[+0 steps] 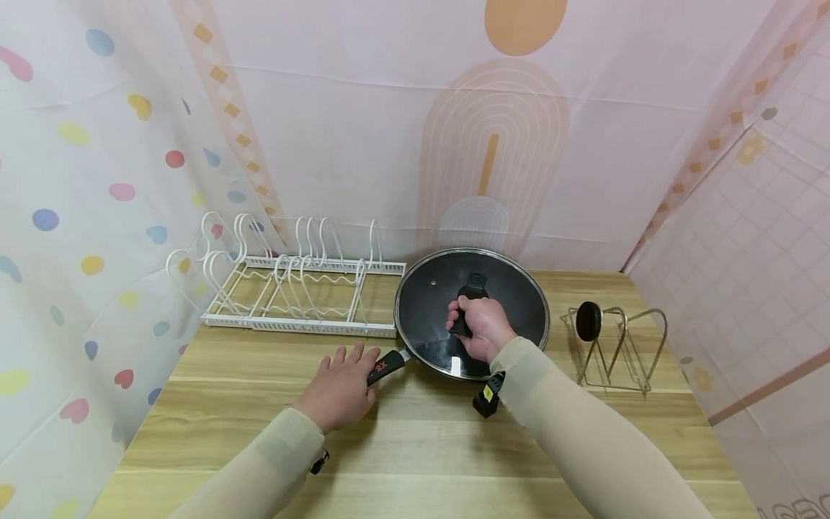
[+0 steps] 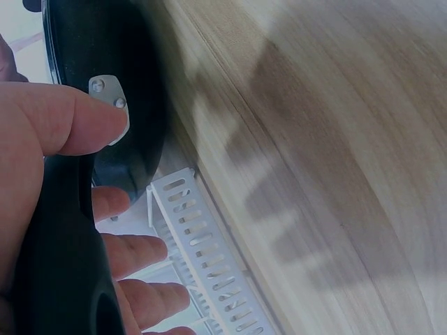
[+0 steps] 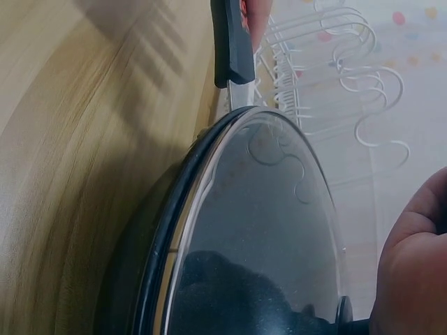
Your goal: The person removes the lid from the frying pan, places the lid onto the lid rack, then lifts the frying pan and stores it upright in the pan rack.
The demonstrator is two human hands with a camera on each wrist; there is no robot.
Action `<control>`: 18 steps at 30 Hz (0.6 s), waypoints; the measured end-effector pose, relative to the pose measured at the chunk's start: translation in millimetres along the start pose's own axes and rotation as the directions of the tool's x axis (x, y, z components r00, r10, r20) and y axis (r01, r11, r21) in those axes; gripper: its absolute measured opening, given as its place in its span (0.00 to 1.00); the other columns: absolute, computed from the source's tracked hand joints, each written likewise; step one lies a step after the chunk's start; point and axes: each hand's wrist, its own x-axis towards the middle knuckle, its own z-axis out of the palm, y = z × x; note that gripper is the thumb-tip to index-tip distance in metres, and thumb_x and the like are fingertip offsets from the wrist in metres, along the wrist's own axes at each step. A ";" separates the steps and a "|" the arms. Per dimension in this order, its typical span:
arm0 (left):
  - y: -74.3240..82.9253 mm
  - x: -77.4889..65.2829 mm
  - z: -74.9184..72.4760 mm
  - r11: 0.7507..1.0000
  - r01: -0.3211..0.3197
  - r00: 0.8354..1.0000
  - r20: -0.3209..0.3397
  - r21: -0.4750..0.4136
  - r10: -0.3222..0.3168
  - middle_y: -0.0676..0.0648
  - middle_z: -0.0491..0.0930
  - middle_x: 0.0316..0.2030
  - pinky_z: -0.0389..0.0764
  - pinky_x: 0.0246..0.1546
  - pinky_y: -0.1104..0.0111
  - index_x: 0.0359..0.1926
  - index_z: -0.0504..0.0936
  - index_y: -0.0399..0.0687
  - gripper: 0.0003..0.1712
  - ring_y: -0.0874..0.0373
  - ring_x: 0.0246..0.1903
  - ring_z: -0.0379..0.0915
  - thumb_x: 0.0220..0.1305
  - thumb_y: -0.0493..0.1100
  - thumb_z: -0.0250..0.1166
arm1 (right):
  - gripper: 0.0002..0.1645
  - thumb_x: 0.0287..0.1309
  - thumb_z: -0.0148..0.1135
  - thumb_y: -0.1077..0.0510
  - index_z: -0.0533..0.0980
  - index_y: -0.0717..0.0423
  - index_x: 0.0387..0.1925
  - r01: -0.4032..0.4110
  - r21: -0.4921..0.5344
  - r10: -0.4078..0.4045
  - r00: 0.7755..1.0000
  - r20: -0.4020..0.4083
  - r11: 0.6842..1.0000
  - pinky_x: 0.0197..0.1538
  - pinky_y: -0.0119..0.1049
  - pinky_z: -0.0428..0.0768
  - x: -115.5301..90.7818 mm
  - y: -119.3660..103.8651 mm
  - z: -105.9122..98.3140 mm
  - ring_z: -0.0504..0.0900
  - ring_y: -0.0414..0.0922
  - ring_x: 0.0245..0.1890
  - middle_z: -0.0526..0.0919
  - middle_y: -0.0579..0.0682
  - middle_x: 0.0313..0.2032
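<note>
At lower centre of the head view, the pan handle (image 1: 387,366) is gripped by the left hand (image 1: 338,389). Just beyond, the lid knob (image 1: 468,306) is clasped by the right hand (image 1: 481,328); the lid (image 1: 428,288) sits on the pan. A white rack (image 1: 295,288) stands behind, left.

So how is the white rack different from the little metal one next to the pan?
The white rack is long, with many curved wire dividers; the metal rack is short, with only a few pointed loops. The white rack holds nothing, while the metal rack has a round black knob showing at it. The white rack sits left of the pan, the metal rack right. Both are wire racks on the wooden table.
</note>
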 end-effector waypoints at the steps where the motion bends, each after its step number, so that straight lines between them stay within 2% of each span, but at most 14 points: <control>1: 0.0 0.1 0.0 1.000 -0.001 1.000 -0.001 0.001 0.001 0.31 0.63 0.78 0.58 0.73 0.30 0.78 0.67 0.45 0.38 0.23 0.76 0.56 0.71 0.48 0.64 | 0.14 0.84 0.44 0.57 0.69 0.66 0.54 0.002 0.001 -0.002 1.000 -0.003 1.000 0.30 0.28 0.76 0.0 0.2 0.4 0.71 0.37 0.22 0.77 0.45 0.28; 4: 0.2 -0.1 0.1 1.000 -0.002 1.000 -0.001 0.000 0.002 0.31 0.63 0.77 0.58 0.73 0.30 0.78 0.67 0.45 0.38 0.23 0.76 0.56 0.71 0.48 0.64 | 0.12 0.83 0.44 0.58 0.70 0.64 0.49 0.004 0.006 -0.004 1.000 -0.014 1.000 0.29 0.28 0.76 -0.4 0.7 1.8 0.70 0.37 0.22 0.77 0.44 0.27; 8: 0.6 -1.2 1.2 1.000 0.001 1.000 0.000 -0.001 -0.001 0.31 0.62 0.78 0.58 0.73 0.30 0.78 0.68 0.45 0.37 0.23 0.76 0.56 0.71 0.47 0.63 | 0.10 0.83 0.45 0.59 0.69 0.63 0.51 0.003 0.001 -0.003 1.000 -0.026 1.000 0.29 0.28 0.76 -1.3 0.9 3.0 0.70 0.37 0.22 0.77 0.44 0.27; 18: 0.9 -2.2 1.2 1.000 0.004 1.000 -0.009 -0.005 -0.004 0.31 0.63 0.78 0.57 0.73 0.29 0.78 0.67 0.43 0.36 0.23 0.76 0.56 0.72 0.46 0.63 | 0.21 0.82 0.45 0.59 0.63 0.66 0.67 -0.001 -0.040 0.000 0.999 -0.032 0.999 0.29 0.28 0.76 -2.5 -0.3 1.7 0.70 0.37 0.22 0.77 0.44 0.28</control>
